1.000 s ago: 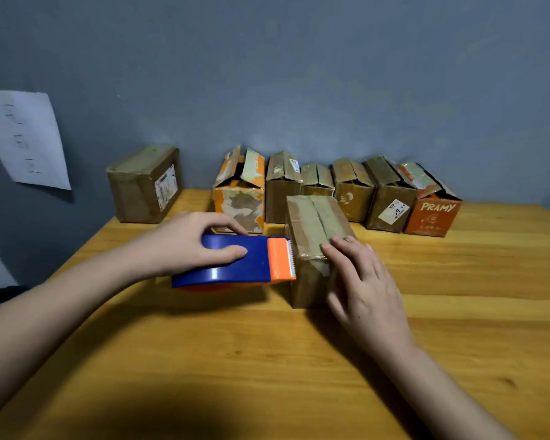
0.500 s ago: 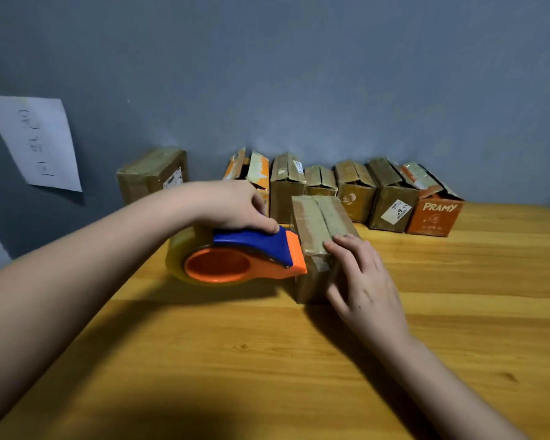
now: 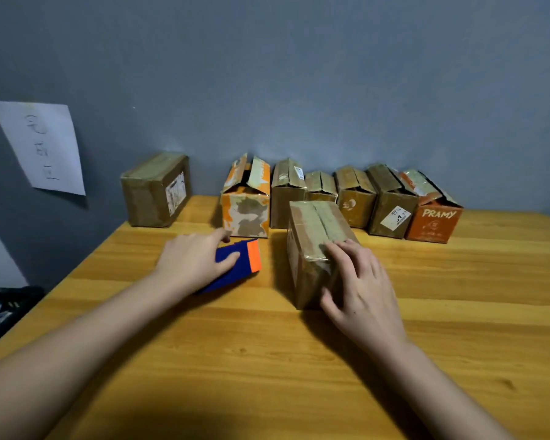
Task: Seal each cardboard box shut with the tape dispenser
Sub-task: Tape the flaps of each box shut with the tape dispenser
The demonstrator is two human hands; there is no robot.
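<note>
- Blue and orange tape dispenser point(image 3: 235, 265) lies on the wooden table point(image 3: 267, 360) under the left hand point(image 3: 194, 262); thumb on its near edge, fingers reaching over the far edge, so the hand holds it. The hand covers most of the body; whether the roll side touches the table cannot be told.
- Brown cardboard box point(image 3: 315, 246) sits just right of the dispenser, apart from it by a strip of bare table. Top flaps closed, with glossy tape running over the seam and down the near face.
- Right hand point(image 3: 359, 290) grips the box's near right corner: fingers curled over the top edge, thumb against the near face.
- Beyond both hands, along the grey wall point(image 3: 299, 74), a row of six boxes with flaps ajar: an orange-patched box point(image 3: 246, 211) directly past the left hand, four brown ones, then an orange box point(image 3: 434, 222) printed "PRAMY" at the far right.
- A closed brown box point(image 3: 154, 193) stands alone, well left of that row.
- A sheet of paper point(image 3: 40, 147) with handwriting is stuck to the wall, up and left of the left hand.
</note>
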